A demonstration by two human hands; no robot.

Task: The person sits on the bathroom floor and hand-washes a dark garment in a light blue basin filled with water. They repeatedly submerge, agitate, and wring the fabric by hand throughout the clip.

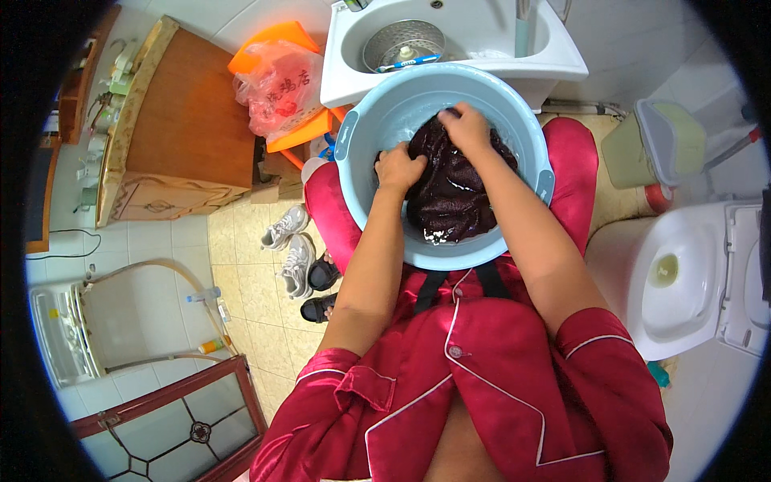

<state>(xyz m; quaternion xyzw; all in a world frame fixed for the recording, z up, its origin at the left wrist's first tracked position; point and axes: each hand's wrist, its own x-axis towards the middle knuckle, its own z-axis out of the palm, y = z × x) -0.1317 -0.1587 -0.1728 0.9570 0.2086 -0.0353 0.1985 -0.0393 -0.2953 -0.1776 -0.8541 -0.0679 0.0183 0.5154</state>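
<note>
A light blue plastic basin [376, 111] rests across my lap, its far rim overlapping the front of the washbasin. Inside lies a wet, dark brown cloth [455, 193], bunched up and glistening, with some water around it. My left hand [399, 169] grips the cloth at its left side, fingertips hidden in the folds and against the basin's inner wall. Higher up, my right hand [468, 128] pinches a fold at the far end of the cloth; the fingers are slightly blurred.
Behind the basin stands a white washbasin [500, 69] holding a perforated metal bowl [385, 45] and a blue toothbrush [409, 62]. A toilet [644, 283] and lidded bin [626, 144] are at right. Left are an orange chair [301, 132] with a plastic bag [280, 84], grey sneakers [295, 265] and a wooden cabinet [193, 108].
</note>
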